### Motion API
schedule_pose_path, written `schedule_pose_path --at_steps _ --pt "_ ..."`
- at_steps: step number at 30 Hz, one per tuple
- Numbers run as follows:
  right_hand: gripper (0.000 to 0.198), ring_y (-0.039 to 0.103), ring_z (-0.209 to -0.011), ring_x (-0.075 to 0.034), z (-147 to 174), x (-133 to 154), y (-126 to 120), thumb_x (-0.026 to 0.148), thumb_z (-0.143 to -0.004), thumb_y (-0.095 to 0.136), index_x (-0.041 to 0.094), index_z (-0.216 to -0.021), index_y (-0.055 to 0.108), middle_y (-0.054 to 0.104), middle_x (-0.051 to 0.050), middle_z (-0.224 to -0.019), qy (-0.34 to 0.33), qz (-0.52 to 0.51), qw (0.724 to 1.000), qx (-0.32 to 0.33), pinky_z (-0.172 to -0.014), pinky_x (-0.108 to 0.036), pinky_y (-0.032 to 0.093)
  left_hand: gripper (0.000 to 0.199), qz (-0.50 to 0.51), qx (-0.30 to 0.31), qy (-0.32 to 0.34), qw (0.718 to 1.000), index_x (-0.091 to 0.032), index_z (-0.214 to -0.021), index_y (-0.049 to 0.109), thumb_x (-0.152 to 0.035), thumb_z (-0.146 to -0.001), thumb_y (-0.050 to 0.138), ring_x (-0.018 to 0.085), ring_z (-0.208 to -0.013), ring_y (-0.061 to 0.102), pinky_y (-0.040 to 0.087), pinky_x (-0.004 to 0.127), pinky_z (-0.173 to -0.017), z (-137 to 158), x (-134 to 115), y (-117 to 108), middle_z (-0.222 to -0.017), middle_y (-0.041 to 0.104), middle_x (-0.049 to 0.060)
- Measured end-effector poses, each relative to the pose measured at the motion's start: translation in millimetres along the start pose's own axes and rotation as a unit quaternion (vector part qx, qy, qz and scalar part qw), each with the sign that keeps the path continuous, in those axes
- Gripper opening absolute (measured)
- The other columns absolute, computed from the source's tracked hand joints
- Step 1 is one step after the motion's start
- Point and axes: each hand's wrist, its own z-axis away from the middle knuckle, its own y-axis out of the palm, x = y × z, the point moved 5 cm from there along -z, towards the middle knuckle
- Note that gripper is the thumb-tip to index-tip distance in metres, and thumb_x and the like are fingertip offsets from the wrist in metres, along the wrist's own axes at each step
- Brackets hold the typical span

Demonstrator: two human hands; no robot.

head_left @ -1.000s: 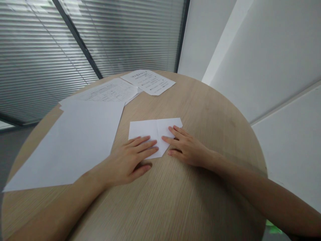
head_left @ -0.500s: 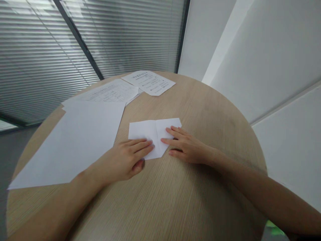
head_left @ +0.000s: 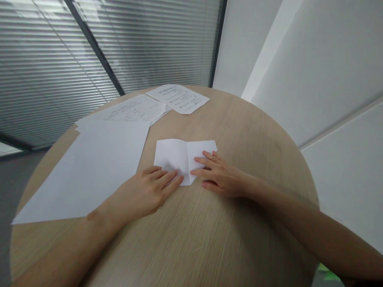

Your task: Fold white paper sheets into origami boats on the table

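Note:
A small folded sheet of white paper (head_left: 172, 153) lies on the table with a crease running down its middle. Its left half bows up slightly, and its lower right corner is cut off at a slant. My left hand (head_left: 154, 185) has its fingers bent over the lower left edge of this paper, gripping it; the thumb is hidden beneath. Across the crease, my right hand (head_left: 221, 173) rests with spread fingers on the right half, pressing it down.
A large blank white sheet (head_left: 98, 167) covers the left of the round wooden table (head_left: 239, 119). Behind it lie papers with a printed grid (head_left: 134, 109) and a printed page (head_left: 181, 99). Window blinds (head_left: 167, 44) stand beyond the table, and a white wall (head_left: 323, 71) on the right.
My left hand's fingers have curled and its thumb has gone out of sight. The paper's left half has lifted into a slight curve. The right hand's fingers have spread a little more.

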Motion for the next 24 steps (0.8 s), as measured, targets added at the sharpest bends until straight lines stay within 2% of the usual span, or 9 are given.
schedule_pose_path --at_steps 5,11,14,17,20,24 --pt "0.044 0.031 -0.142 -0.040 0 7 -2 0.025 -0.098 0.047 0.033 -0.141 0.051 0.043 -0.014 -0.149 -0.025 0.043 0.999 0.014 -0.110 -0.067 0.024 0.037 -0.017 -0.011 0.001 1.000 -0.014 -0.124 0.061 -0.008 -0.091 0.045 0.028 -0.108 0.066 0.050 0.046 -0.094 1 2 -5 -0.129 0.066 0.011" --pt "0.043 0.034 -0.140 -0.041 0 9 -3 0.022 -0.097 0.047 0.031 -0.138 0.055 0.047 -0.014 -0.146 -0.033 0.036 0.999 0.014 -0.107 -0.068 0.027 0.032 0.015 -0.019 -0.036 0.999 -0.014 -0.119 0.064 -0.028 -0.094 0.050 0.029 -0.106 0.067 0.050 0.048 -0.095 1 7 -3 -0.125 0.068 0.013" --pt "0.040 0.036 -0.140 -0.038 -1 8 -2 0.021 -0.096 0.049 0.030 -0.133 0.059 0.050 -0.011 -0.145 -0.032 0.015 0.999 0.003 -0.109 -0.067 0.025 0.032 0.019 -0.009 -0.037 0.999 -0.013 -0.117 0.065 -0.029 -0.095 0.049 0.028 -0.101 0.068 0.052 0.047 -0.093 0 8 0 -0.120 0.071 0.012" --pt "0.036 0.038 -0.139 -0.035 -1 7 1 0.026 -0.096 0.051 0.028 -0.130 0.061 0.053 -0.010 -0.144 -0.025 -0.015 0.999 -0.016 -0.111 -0.065 0.023 0.031 0.032 0.003 -0.032 0.999 -0.013 -0.117 0.065 -0.025 -0.094 0.048 0.027 -0.100 0.069 0.054 0.044 -0.090 -1 8 3 -0.119 0.071 0.011" --pt "0.041 0.041 -0.138 -0.030 -2 2 3 0.032 -0.095 0.053 0.023 -0.135 0.056 0.053 -0.013 -0.144 -0.005 -0.045 0.998 -0.047 -0.114 -0.060 0.023 0.030 0.049 0.012 -0.033 0.998 -0.016 -0.117 0.066 -0.022 -0.093 0.048 0.027 -0.102 0.067 0.054 0.042 -0.088 -1 8 6 -0.121 0.070 0.010" --pt "0.052 0.043 -0.136 -0.028 -5 -17 -1 0.033 -0.093 0.055 0.015 -0.141 0.048 0.051 -0.017 -0.145 0.069 -0.076 0.986 -0.135 -0.114 -0.053 0.029 0.035 0.065 0.025 -0.035 0.997 -0.020 -0.124 0.063 -0.019 -0.091 0.052 0.027 -0.108 0.064 0.051 0.042 -0.090 -3 5 8 -0.127 0.067 0.007"
